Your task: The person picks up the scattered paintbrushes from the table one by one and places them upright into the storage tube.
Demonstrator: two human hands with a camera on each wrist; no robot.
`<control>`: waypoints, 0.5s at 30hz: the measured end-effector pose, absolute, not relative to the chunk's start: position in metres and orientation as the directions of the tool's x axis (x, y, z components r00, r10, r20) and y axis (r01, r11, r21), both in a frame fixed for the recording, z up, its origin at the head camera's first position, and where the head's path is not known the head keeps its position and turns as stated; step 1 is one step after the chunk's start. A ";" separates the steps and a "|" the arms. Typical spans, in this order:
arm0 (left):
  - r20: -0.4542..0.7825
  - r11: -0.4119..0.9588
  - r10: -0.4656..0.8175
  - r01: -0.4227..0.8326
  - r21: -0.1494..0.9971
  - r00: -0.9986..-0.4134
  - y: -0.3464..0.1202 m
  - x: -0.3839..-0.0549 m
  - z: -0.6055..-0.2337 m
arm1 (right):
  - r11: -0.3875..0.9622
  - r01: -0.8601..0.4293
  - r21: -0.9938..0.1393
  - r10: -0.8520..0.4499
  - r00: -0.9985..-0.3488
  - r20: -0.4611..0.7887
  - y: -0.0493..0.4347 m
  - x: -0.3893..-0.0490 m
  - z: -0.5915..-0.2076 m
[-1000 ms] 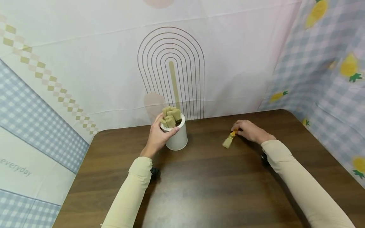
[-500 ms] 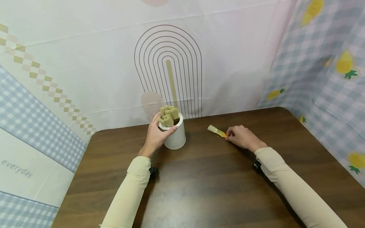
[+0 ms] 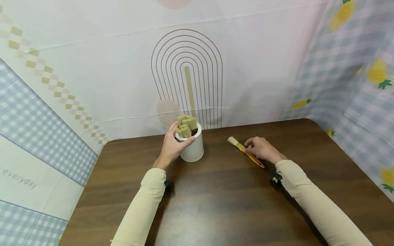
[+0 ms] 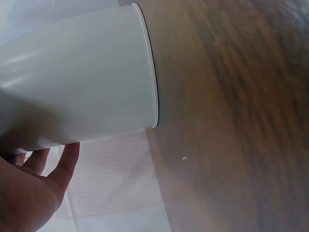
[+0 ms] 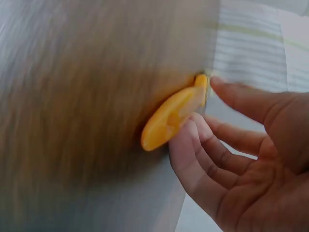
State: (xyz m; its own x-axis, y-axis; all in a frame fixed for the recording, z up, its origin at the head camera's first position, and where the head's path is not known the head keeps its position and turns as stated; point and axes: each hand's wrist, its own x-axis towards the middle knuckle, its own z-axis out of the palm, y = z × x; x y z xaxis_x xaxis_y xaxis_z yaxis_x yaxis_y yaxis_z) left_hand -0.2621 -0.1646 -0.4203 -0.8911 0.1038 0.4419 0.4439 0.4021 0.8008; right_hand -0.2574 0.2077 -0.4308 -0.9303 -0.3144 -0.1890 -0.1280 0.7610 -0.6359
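A white cylindrical can (image 3: 192, 150) stands upright near the table's back edge, with several paintbrushes (image 3: 186, 126) in it, bristles up. My left hand (image 3: 172, 145) grips it near the rim, thumb on the near side and fingers round the left. In the left wrist view, fingers (image 4: 65, 166) curve against the can's wall (image 4: 87, 77), its base on the table. To the right, my right hand (image 3: 263, 148) pinches a paintbrush with an orange handle (image 3: 253, 159) near its metal collar. The pale bristles (image 3: 233, 140) point left and away. The handle (image 5: 169, 121) shows beside the curled fingers in the right wrist view.
The dark wooden table (image 3: 197, 205) has rounded back corners. A white cloth (image 3: 123, 68) with printed arches hangs right behind it. On the right side hangs a blue checked cloth (image 3: 354, 99) with yellow pineapples.
The right hand's paintbrush has turned from pointing toward me to pointing left and away, and more of its handle now shows. The left hand stays on the can.
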 end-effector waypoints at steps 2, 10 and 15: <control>0.439 0.408 0.104 0.441 0.800 -0.892 -0.164 -0.262 -0.421 | 0.775 -0.125 -0.619 -0.302 -0.934 -0.190 0.203 -0.257 -0.432; 0.441 0.413 0.098 0.440 0.797 -0.892 -0.165 -0.262 -0.421 | 0.794 -0.105 -0.599 -0.295 -0.928 -0.227 0.183 -0.256 -0.431; 0.445 0.410 0.105 0.446 0.795 -0.890 -0.167 -0.263 -0.420 | 0.761 -0.066 -0.645 -0.302 -0.916 -0.262 0.179 -0.254 -0.430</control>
State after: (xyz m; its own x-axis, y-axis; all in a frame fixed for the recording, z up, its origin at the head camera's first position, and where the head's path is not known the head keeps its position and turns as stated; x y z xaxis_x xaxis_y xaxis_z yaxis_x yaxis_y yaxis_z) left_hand -0.2625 -0.1666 -0.4202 -0.8896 0.1045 0.4447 0.4459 0.4104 0.7955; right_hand -0.2544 0.1787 -0.4296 -0.9164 -0.3024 -0.2622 -0.0665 0.7610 -0.6453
